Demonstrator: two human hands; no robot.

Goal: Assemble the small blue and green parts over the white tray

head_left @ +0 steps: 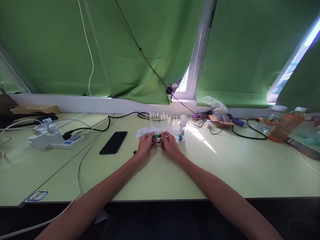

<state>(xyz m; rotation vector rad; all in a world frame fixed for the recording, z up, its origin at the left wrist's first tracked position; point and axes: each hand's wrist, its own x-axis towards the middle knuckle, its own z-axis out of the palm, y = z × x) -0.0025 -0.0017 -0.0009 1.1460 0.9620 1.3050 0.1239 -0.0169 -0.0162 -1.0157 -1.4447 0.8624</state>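
My left hand (147,143) and my right hand (169,141) meet over the middle of the table, fingers closed on a small green and black part (157,135) between them. Its exact kind is too small to make out. Behind the hands stands a row of clear tubes (162,120). White round caps (142,131) lie by the left fingertips. Just right of my right hand, a clear tube with a white cap (182,128) stands upright with something blue inside. A small black object (135,152) shows partly beside my left wrist.
A black phone (113,142) lies to the left, near a white power strip (68,142) with plugs and a loose white cable (79,166). Toward the back right are a small cardboard box (221,123), wires, a blue circuit board (238,122) and an orange-filled bottle (287,125).
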